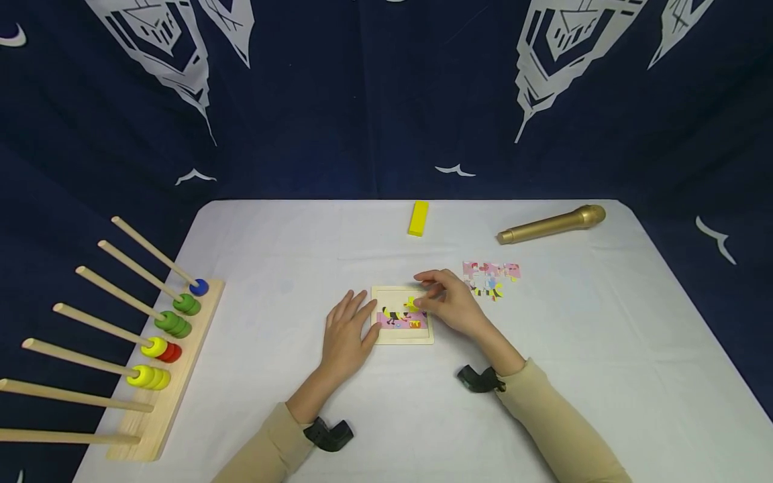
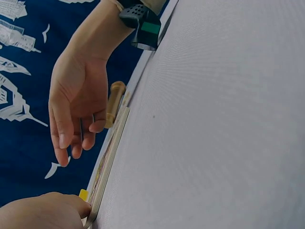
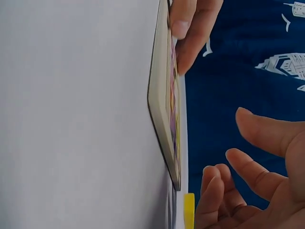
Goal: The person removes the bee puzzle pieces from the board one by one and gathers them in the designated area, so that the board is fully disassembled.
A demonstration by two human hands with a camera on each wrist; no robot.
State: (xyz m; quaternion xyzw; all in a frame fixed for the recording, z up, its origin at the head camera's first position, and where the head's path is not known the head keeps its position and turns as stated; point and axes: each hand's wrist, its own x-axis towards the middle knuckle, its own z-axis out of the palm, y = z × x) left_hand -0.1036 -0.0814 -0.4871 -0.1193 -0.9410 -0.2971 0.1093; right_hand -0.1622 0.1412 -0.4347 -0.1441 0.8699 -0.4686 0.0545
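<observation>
A small wooden puzzle tray lies mid-table, partly filled with pink pieces along its near side and a black-and-yellow bee picture. A yellow puzzle piece shows in it by my right thumb. My left hand rests at the tray's left edge with fingers extended and the thumb at the rim. Over the tray's right side hovers my right hand, its fingers loosely bent. In the right wrist view, the right hand's thumb and index stand apart with nothing between them. More loose puzzle pieces lie beyond the right hand.
At the left stands a wooden peg abacus with coloured rings, its long rods leaning outward. A yellow block lies near the far edge, and a gold microphone at the back right. White cloth covers the table.
</observation>
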